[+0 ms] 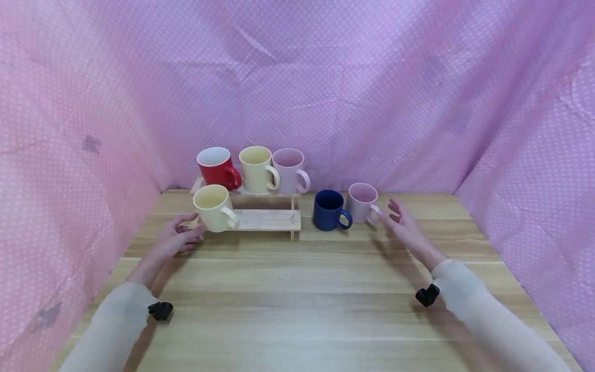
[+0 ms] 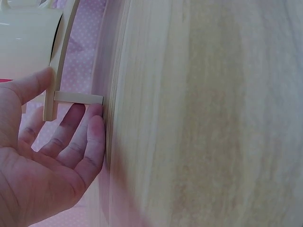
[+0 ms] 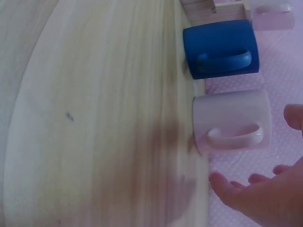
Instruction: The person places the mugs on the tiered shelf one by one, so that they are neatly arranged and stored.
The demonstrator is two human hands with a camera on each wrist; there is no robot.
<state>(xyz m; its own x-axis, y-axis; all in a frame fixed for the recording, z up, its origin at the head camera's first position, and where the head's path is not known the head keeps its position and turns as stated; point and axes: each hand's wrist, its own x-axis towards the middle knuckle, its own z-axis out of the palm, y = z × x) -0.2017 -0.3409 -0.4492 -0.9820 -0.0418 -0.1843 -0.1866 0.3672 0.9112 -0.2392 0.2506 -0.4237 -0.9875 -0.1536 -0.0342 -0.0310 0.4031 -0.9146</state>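
My left hand (image 1: 178, 235) is at the left end of a small two-step wooden rack (image 1: 260, 219). In the left wrist view its thumb touches the shelf edge, and the other fingers lie loosely by the rack's leg (image 2: 78, 98). Right above that hand, a cream mug (image 1: 214, 209) stands on the lower step. My right hand (image 1: 403, 225), fingers loosely spread, is just right of a pink mug (image 1: 361, 201), near its handle. The right wrist view shows a gap between the fingers and that mug. A dark blue mug (image 1: 327, 212) stands left of the pink one on the table.
On the upper step stand a red mug (image 1: 216, 170) with a white inside, another cream mug (image 1: 255, 170) and a second pink mug (image 1: 288, 170). The wood-grain table (image 1: 297, 299) reaches back to a pink dotted cloth (image 1: 325, 93), which also hangs along both sides.
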